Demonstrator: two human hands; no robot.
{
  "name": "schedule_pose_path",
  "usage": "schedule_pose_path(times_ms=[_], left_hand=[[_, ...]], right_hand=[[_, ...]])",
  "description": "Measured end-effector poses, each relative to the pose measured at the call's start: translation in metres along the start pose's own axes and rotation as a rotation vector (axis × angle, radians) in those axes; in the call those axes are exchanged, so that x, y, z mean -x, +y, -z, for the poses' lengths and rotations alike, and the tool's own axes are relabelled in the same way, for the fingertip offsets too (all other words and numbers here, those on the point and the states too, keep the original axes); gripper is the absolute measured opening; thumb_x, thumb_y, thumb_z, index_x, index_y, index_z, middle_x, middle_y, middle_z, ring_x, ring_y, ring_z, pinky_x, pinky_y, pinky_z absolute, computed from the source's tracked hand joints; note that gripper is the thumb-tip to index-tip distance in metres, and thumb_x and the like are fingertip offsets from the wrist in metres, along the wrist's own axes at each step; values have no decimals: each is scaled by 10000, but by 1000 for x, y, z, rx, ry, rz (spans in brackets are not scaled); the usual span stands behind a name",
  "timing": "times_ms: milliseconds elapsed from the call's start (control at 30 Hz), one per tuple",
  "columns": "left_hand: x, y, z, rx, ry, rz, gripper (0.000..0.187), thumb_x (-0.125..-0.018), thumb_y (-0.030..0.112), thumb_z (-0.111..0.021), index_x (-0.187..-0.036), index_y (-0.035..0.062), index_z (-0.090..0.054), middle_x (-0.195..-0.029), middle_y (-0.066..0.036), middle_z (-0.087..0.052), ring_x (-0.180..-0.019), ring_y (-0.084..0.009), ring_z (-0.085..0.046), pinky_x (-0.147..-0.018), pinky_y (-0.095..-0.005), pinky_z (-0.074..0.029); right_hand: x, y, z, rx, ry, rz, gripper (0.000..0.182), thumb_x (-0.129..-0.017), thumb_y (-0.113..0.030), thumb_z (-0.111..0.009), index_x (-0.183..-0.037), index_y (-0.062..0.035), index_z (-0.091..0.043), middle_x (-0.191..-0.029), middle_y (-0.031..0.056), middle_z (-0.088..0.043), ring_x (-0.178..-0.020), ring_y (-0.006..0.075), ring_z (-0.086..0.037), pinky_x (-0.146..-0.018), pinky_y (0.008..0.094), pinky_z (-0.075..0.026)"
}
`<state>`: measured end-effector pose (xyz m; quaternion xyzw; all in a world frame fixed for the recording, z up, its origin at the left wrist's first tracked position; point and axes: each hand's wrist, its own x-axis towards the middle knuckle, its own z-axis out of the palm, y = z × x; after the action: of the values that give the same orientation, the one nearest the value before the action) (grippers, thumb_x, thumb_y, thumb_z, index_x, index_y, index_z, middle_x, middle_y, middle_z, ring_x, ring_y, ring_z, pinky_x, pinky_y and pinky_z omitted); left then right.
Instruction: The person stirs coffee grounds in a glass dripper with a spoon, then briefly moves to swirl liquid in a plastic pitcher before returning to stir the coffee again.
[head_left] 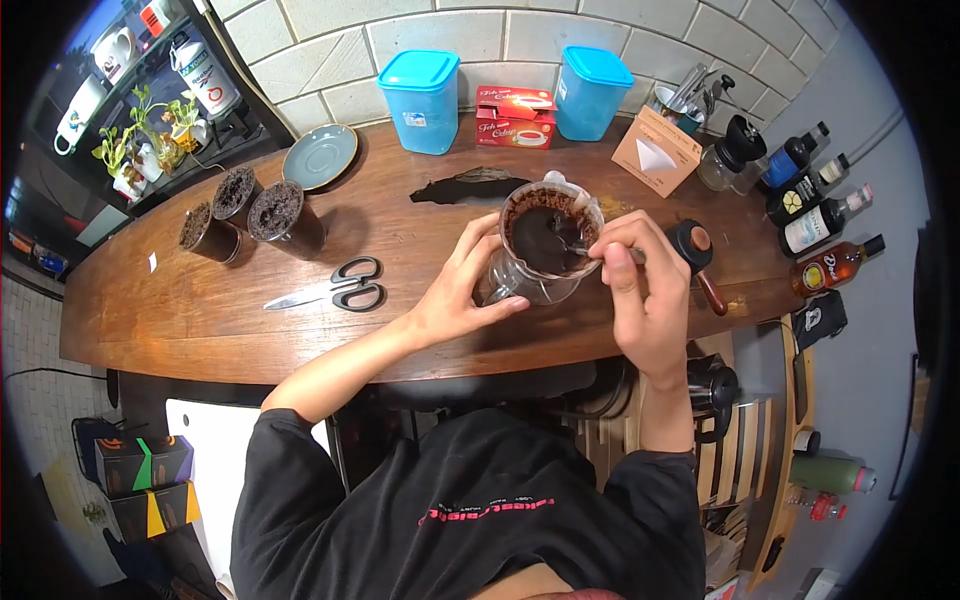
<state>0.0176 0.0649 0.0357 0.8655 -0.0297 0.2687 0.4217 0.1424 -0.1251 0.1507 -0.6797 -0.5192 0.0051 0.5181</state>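
Observation:
My left hand (pixel 462 283) curls around the side of a glass coffee server (pixel 527 287), thumb toward the front. On top of the server sits a clear coffee dripper (pixel 597 213) with a filter holding dark, wet coffee grounds (pixel 538 240). Grounds also cling to the filter's upper wall. Pinched in the fingers of my right hand (pixel 645 295) is a thin metal spoon (pixel 577 249), its tip down in the coffee. Left of my left hand lie black-handled scissors (pixel 350 285). A portafilter-like tool with a wooden handle (pixel 712 292) rests just right of my right hand.
Several glasses of dark grounds (pixel 288 222) stand at the left near a grey saucer (pixel 320 158). Along the wall are blue-lidded containers (pixel 420 105), a red tea box (pixel 515 118) and a cardboard filter box (pixel 655 152). Several bottles (pixel 828 226) line the right end.

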Motion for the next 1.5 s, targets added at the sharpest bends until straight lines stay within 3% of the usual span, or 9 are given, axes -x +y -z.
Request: schedule_pose_path(times_ms=[33, 67, 133, 533, 767, 1133, 1300, 1433, 1500], left_hand=[[0, 0, 0, 4, -1, 6, 712, -801, 296, -818, -1347, 18, -455, -1485, -230, -320, -1403, -420, -354, -1129, -493, -362], [0, -1, 0, 3, -1, 7, 712, -801, 296, -818, -1347, 18, -455, -1485, -230, -320, -1403, -420, -354, -1129, -493, -362], [0, -1, 0, 7, -1, -1, 715, -801, 298, -818, -1351, 20, -454, -1487, -232, -317, -1404, -419, -354, -1131, -493, -359], [1, -2, -1, 12, 0, 7, 714, -800, 305, -818, -1341, 8, -458, -1485, -235, -319, -1399, -420, -362, -1128, -483, -363], [1, -2, -1, -1, 6, -1, 711, -795, 303, -823, -1330, 2, -464, -1483, -238, -321, -1390, -423, -372, -1115, -482, -378], [1, -3, -1, -8, 4, -14, 709, -797, 310, -822, -1324, -7, -468, -1484, -242, -320, -1391, -420, -373, -1112, -482, -382], [1, -1, -1, -13, 11, -18, 705, -800, 308, -818, -1327, -7, -470, -1479, -239, -326, -1386, -419, -377, -1110, -484, -385], [1, -1, -1, -9, 13, -26, 699, -802, 305, -816, -1323, -8, -471, -1472, -237, -331, -1381, -419, -382, -1106, -486, -388], [1, -1, -1, -5, 12, -20, 695, -802, 304, -817, -1317, -9, -471, -1471, -238, -330, -1380, -420, -382, -1106, -486, -388]], right_hand=[[1, 13, -4, -77, 58, 45, 165, -1013, -99, -538, -902, 13, -587, -823, 63, -592, -658, 89, -502, -562, 229, -384], [2, 13, -4, -78, 58, 45, 165, -1013, -99, -538, -902, 13, -587, -823, 63, -592, -658, 89, -502, -562, 229, -384], [5, 12, -3, -374, 107, -181, 198, -1039, -135, -512, -919, 3, -584, -824, 23, -584, -670, 61, -493, -567, 215, -380], [6, 40, 1, -823, 164, -368, 214, -1064, -194, -463, -994, -14, -554, -902, 63, -559, -736, 122, -564, -582, 256, -464], [3, 36, 2, -806, 192, -333, 210, -1064, -200, -473, -998, -19, -558, -891, 65, -569, -735, 120, -564, -590, 258, -469], [12, 21, 1, -349, 158, 81, 187, -1052, -160, -512, -974, 6, -552, -960, 72, -567, -790, 100, -513, -707, 240, -428], [11, 13, -2, -132, 88, 41, 142, -1004, -94, -573, -924, 24, -571, -893, 97, -604, -809, 181, -576, -736, 279, -461], [11, 21, -7, -86, 124, 22, 154, -1008, -109, -574, -924, 20, -579, -890, 91, -603, -797, 166, -565, -736, 271, -455], [14, 25, -7, -102, 170, -88, 148, -1017, -138, -576, -999, 9, -578, -895, 63, -581, -817, 139, -546, -755, 257, -447]])
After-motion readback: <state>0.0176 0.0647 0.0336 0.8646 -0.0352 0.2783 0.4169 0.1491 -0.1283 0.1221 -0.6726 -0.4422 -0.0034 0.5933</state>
